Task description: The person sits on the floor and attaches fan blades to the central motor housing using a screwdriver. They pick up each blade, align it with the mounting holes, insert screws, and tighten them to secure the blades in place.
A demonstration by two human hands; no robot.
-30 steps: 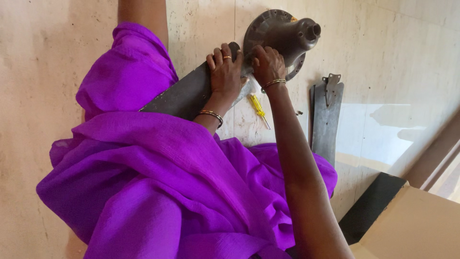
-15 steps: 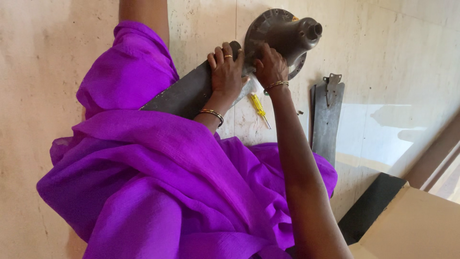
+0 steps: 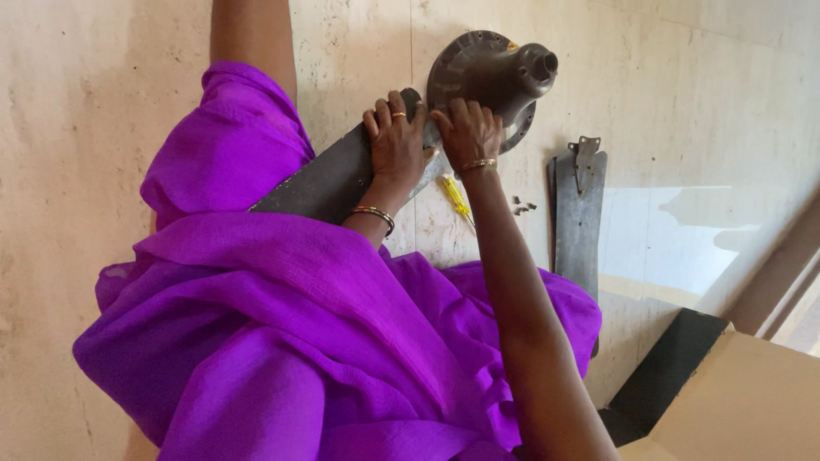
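Bright purple cloth (image 3: 282, 341) fills the lower left and middle of the frame, a thin, finely woven fabric gathered into deep folds, with a second bunch rising toward the upper left. Both forearms are bare, with no sleeves showing. The left hand (image 3: 395, 143), upper middle, wears a gold ring on one finger and a bangle of gold with dark bands at the wrist. The right hand (image 3: 468, 132), just beside it, wears a thin gold bangle at the wrist.
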